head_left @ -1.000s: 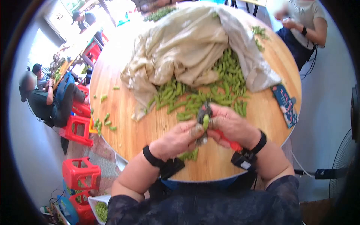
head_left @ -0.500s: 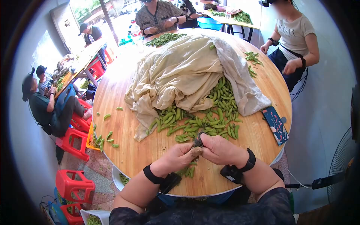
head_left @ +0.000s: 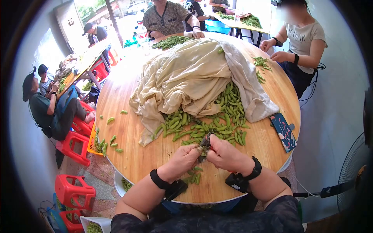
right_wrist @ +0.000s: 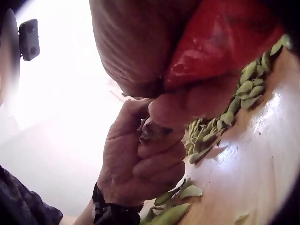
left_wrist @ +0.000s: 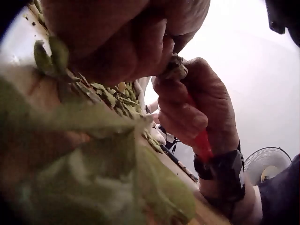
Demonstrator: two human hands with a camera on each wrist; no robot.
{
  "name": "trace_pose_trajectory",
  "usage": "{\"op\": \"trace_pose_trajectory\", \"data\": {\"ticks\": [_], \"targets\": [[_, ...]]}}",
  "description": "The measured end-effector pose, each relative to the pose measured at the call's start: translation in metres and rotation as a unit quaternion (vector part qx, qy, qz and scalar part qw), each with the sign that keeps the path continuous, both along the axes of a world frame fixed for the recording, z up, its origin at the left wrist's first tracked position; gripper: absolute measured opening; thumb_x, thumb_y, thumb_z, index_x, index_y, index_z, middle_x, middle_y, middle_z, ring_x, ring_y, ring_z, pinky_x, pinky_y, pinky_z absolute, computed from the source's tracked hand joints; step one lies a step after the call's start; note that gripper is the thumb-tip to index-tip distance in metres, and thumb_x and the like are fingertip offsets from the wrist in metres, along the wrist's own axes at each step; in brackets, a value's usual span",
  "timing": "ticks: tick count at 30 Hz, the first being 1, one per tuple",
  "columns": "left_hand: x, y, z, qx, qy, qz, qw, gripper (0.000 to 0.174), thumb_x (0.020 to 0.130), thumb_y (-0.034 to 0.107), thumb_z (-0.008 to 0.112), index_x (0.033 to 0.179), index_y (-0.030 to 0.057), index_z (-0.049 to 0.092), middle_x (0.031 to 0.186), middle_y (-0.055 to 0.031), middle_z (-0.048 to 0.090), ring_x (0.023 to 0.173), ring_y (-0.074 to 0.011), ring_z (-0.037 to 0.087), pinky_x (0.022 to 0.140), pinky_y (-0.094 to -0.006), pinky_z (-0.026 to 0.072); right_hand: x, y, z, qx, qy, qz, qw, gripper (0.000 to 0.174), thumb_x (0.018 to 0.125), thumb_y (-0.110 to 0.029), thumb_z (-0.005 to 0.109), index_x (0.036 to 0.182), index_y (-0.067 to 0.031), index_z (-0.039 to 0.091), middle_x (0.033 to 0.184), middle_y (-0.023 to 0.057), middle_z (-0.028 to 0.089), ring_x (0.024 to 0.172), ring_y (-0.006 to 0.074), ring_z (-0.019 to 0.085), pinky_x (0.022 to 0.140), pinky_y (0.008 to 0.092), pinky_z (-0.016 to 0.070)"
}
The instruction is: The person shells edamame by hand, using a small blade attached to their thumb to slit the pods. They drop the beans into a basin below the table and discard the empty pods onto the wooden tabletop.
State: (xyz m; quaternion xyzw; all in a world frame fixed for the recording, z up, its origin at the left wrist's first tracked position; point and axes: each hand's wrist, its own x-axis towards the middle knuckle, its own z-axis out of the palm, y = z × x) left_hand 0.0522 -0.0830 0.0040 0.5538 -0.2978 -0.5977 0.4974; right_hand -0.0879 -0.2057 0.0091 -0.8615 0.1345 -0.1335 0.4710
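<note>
In the head view both hands meet above the round table's near side. My left hand (head_left: 180, 164) pinches a small dark, dirty-looking piece (head_left: 204, 143), and the fingertips of my right hand (head_left: 229, 157) touch it from the other side. Curled right fingers also grip a red object (right_wrist: 220, 42), seen large in the right wrist view; its full shape is hidden. Green pods (head_left: 192, 178) lie on the wood just below the hands. A larger pile of pods (head_left: 229, 101) spreads beyond them, partly under a cream cloth (head_left: 186, 70).
A patterned blue phone-like item (head_left: 283, 132) lies at the table's right edge (head_left: 293, 155). Loose pods (head_left: 112, 140) are scattered at left. Red stools (head_left: 75, 190) and a white container (head_left: 97, 223) stand lower left, a fan (head_left: 351, 171) at right. Several people sit around.
The head view has tilted up from a second ago. The green pod seen between the hands then is not visible now. The person at right has brought both hands up together.
</note>
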Motion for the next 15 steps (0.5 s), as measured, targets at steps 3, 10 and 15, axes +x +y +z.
{"op": "trace_pose_trajectory", "data": {"ticks": [3,10,15], "targets": [[0.003,-0.001,-0.006,0.005,0.014,-0.012,1.000,0.019,0.096,0.021,0.044,0.096,0.0068,0.058,0.074,0.0028,0.053,0.055,-0.0044,0.042,0.046,-0.0197,0.0329,-0.002,0.000,-0.003,-0.086,-0.040,-0.013,0.995,0.014,0.082,-0.008,0.051,0.091,-0.0025,0.043,0.066,0.0145,0.051,0.058,0.0311,0.055,0.053,0.0373,0.0438],[0.006,-0.002,0.003,0.055,0.051,-0.052,0.996,0.021,0.097,0.025,0.046,0.093,0.0073,0.056,0.072,0.0023,0.051,0.050,-0.0053,0.037,0.044,-0.0186,0.0305,-0.005,-0.004,0.000,-0.037,-0.038,0.002,0.999,0.019,0.082,-0.011,0.056,0.094,-0.0026,0.044,0.068,0.0165,0.054,0.060,0.0345,0.055,0.055,0.0379,0.0440],[0.008,-0.002,-0.002,0.024,0.130,-0.009,0.991,0.018,0.096,0.023,0.048,0.092,0.0075,0.056,0.071,0.0020,0.049,0.049,-0.0055,0.035,0.043,-0.0188,0.0273,-0.007,-0.001,0.011,-0.079,-0.034,-0.003,0.996,0.020,0.082,-0.011,0.057,0.094,-0.0025,0.044,0.067,0.0156,0.055,0.060,0.0342,0.056,0.054,0.0377,0.0442]]}}
